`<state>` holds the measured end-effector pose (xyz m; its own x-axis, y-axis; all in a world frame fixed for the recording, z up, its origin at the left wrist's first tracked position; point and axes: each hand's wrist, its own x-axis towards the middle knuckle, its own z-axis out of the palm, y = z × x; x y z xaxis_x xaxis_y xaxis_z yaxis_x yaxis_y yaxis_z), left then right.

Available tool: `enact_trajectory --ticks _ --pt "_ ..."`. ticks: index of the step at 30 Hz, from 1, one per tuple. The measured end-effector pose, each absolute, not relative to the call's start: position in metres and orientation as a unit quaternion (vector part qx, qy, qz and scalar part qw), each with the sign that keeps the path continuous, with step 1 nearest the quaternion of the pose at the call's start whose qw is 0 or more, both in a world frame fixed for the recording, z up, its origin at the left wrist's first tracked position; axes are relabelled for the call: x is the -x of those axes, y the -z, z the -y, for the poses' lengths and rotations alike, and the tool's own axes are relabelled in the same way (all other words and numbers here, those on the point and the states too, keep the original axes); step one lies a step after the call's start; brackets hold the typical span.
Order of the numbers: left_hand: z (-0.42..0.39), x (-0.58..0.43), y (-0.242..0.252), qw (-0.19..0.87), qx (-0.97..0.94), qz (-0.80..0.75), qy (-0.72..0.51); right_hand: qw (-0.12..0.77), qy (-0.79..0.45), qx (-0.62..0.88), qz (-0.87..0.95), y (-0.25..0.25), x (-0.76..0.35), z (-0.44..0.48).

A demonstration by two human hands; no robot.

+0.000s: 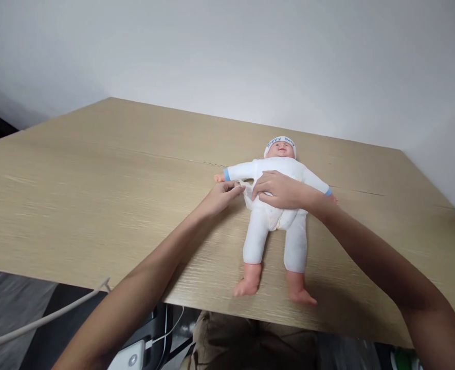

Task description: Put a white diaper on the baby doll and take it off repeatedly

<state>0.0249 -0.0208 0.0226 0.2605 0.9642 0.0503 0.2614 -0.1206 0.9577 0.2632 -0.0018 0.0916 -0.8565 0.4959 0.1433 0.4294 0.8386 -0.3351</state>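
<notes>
Two-handed handling of a dressed doll (294, 167) on a desk (96, 205), seen from above. The doll lies on its back right of the frame's centre, head toward the top and bare feet toward the bottom edge, legs apart and arms stretched out to either side. It wears a white suit with blue cuffs (226, 174) and a white cap (280, 139) lettered in blue, the first word reading "Happy". A white diaper (275, 218) covers its hips over the suit. At centre, my left hand (225, 194) pinches a thin, translucent side flap (247, 195) of the diaper between thumb and fingers, just below the doll's cuffed arm. My right hand (276, 189) rests palm down across the doll's belly, at the diaper's upper front, fingers slightly bent; I cannot tell whether its fingertips grip the material. My forearms enter from the lower left and lower right. A plain pale wall (227, 61) fills the upper frame. At lower left, a thick whitish cable (38, 322) runs to the desk's near edge; at bottom centre, below that edge, are my brown trousers (219, 339) and, to their left, a white device (129, 358) with a thin lead plugged in.
</notes>
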Motion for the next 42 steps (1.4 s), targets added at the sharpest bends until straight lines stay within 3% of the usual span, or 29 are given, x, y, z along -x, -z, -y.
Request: enact_trajectory --ticks 3,8,10,18,26,33,39,42 --pt "0.018 -0.038 -0.023 0.478 -0.625 -0.449 -0.423 0.143 -0.151 0.249 0.946 -0.087 -0.267 -0.001" --pt "0.014 -0.066 -0.028 0.482 -0.616 -0.436 -0.445 0.333 -0.117 0.342 0.871 -0.085 -0.288 0.01" --pt "0.014 -0.078 -0.032 0.495 -0.613 -0.433 -0.438 0.364 -0.121 0.39 0.837 -0.083 -0.295 0.016" --pt "0.018 -0.097 -0.034 0.497 -0.608 -0.391 -0.481 0.333 -0.239 0.414 0.813 -0.074 -0.297 0.018" --pt "0.02 -0.089 0.0 0.519 -0.6 -0.306 -0.526 0.334 -0.229 0.436 0.804 -0.063 -0.3 0.01" --pt "0.019 -0.092 0.003 0.471 -0.617 -0.325 -0.541 0.354 -0.221 0.464 0.782 -0.064 -0.299 0.011" --pt "0.067 -0.087 -0.049 0.351 -0.673 -0.462 -0.46 0.446 -0.109 0.483 0.746 -0.063 -0.291 0.03" --pt "0.101 -0.079 -0.068 0.325 -0.77 -0.421 -0.353 0.434 -0.095 0.47 0.763 -0.065 -0.295 0.068"
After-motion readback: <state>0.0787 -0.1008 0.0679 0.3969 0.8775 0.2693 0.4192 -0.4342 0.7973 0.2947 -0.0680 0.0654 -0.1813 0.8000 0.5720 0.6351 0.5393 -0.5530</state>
